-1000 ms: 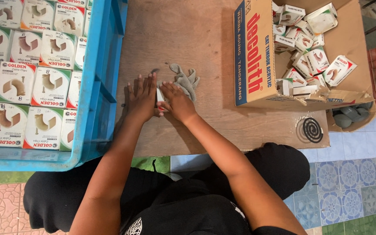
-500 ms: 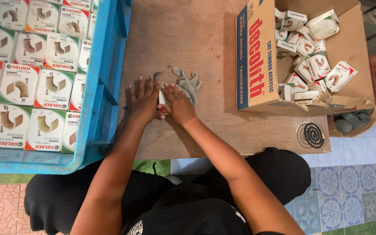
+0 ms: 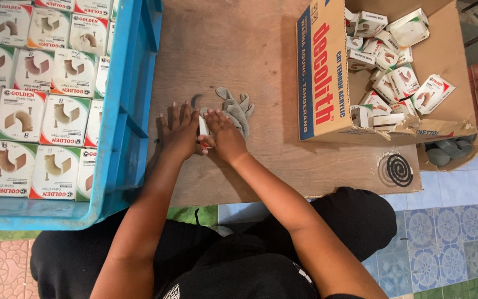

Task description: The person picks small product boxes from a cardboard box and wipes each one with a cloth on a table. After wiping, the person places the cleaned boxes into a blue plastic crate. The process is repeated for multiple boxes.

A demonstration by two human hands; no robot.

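Observation:
My left hand (image 3: 179, 132) lies flat on the wooden board (image 3: 233, 50) with fingers spread. My right hand (image 3: 225, 134) sits beside it, fingers curled. Between the two hands a small white carton (image 3: 203, 128) is pinched, mostly hidden; both hands touch it. A small heap of grey plastic clips (image 3: 237, 108) rests just beyond my right hand. One curved grey clip (image 3: 195, 101) lies alone above my left hand.
A blue crate (image 3: 123, 127) on the left holds rows of small white and green cartons (image 3: 23, 119). A brown cardboard box (image 3: 327, 72) on the right holds several loose folded cartons. A black spiral coil (image 3: 398, 170) lies on the board's near right corner.
Both hands stayed pressed together on the small carton; they shifted only slightly. The view moved a little.

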